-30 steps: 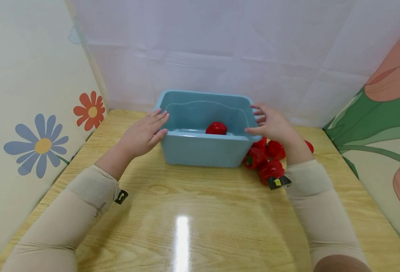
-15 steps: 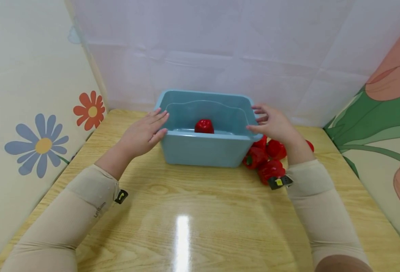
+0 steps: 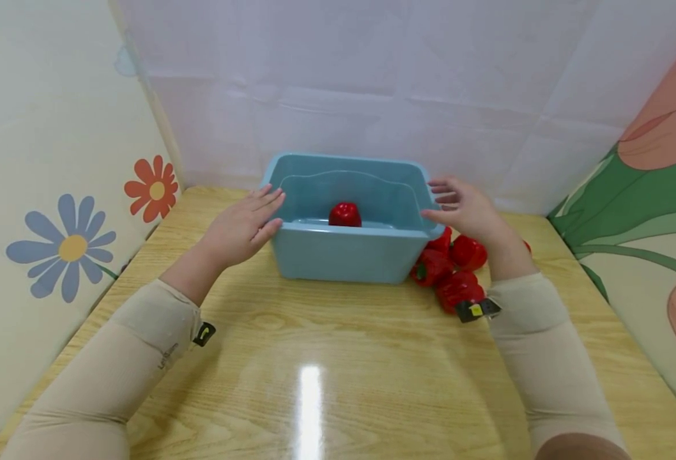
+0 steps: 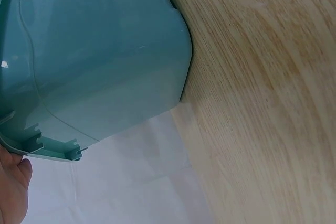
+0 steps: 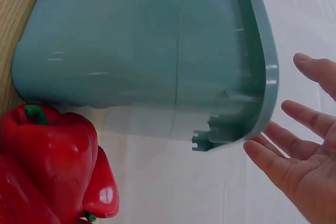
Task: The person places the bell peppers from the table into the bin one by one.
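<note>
Fingers point(image 3: 271, 202) of our left hand point(image 3: 234, 230) lie nearly straight at the left rim of the blue plastic bin point(image 3: 344, 257), mid-frame, clutching nothing; our right hand point(image 3: 471, 211) spreads loosely bent fingers by the right rim, likewise ungripping. We see one red bell pepper point(image 3: 345, 214) inside, others point(image 3: 459, 291) clustered on the desk point(image 3: 246, 383), centre right.

Bin point(image 3: 344, 255) in all three views
</note>
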`<control>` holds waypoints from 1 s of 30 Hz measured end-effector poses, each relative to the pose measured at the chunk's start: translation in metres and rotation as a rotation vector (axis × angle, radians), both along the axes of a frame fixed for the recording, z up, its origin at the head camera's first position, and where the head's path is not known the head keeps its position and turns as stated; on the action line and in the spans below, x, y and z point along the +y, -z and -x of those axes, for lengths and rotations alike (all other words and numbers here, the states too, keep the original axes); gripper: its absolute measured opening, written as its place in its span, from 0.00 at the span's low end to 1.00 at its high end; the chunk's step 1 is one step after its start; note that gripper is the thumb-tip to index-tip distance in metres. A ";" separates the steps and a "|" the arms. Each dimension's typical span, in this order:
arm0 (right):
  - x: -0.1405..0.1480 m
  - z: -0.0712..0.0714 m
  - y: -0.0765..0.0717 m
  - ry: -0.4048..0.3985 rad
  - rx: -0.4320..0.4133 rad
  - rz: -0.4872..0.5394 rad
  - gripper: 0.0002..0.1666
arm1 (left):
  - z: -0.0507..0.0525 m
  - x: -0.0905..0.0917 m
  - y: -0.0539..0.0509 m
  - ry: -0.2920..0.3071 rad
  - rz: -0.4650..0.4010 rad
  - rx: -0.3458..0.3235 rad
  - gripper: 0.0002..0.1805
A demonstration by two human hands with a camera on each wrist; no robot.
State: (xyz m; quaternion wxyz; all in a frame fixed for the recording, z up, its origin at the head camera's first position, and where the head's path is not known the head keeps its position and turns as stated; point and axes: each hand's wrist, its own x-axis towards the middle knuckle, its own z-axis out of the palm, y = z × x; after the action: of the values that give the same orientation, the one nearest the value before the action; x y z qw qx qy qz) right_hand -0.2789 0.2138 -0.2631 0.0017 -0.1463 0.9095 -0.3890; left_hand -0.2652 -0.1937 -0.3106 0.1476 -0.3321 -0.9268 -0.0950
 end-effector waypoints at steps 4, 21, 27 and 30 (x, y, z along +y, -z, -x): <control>0.010 -0.001 0.000 0.055 -0.008 -0.021 0.40 | 0.000 -0.001 0.001 -0.004 0.003 0.001 0.31; 0.071 -0.009 0.017 0.156 -0.010 -0.065 0.43 | -0.001 -0.001 0.000 0.001 -0.003 0.008 0.31; 0.093 -0.009 0.031 0.204 -0.052 -0.110 0.45 | 0.000 -0.001 0.001 0.003 -0.002 0.009 0.31; 0.104 -0.008 0.039 0.223 -0.070 -0.129 0.47 | 0.000 -0.002 0.002 -0.002 0.000 0.006 0.31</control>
State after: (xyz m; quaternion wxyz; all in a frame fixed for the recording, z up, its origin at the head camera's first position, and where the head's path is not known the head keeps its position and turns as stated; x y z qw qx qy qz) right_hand -0.2706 0.3181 -0.3023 -0.0006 -0.0301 0.9427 -0.3324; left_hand -0.2649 -0.1953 -0.3122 0.1504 -0.3316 -0.9266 -0.0937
